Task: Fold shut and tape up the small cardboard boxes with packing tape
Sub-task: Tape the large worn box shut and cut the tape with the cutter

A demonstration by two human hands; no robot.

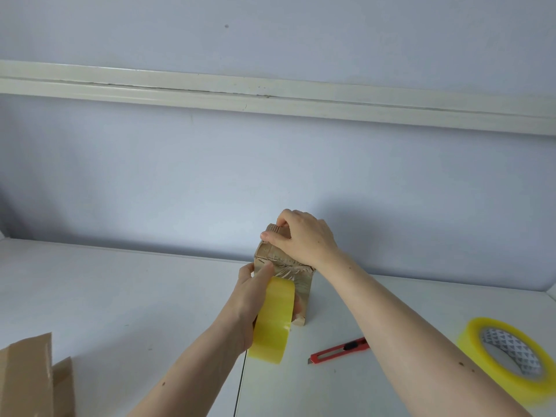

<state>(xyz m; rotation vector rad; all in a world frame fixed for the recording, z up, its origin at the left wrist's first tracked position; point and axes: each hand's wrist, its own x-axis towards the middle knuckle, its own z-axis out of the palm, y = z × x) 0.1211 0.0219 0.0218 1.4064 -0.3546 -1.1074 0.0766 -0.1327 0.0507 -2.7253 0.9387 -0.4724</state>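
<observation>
Box: a small cardboard box (287,266) stands on the white table (120,296) near the wall, with wrinkled clear tape across its near upper face.
Right hand: the right hand (304,236) rests on top of the box, fingers curled over the far top edge and thumb pressed to the left side, grasping it.
Left hand: the left hand (255,299) grips a roll of yellowish packing tape (273,320), thumb up against the box's near left corner, fingers through the core.
Tape roll: it is held upright, touching the box's near face.
Knife: 1 red utility knife (340,350) lies on the table just right of the roll.
Second roll: 1 larger tape roll (508,359) lies flat at the right edge.
Cardboard: flattened cardboard pieces (33,380) stand at the lower left.
</observation>
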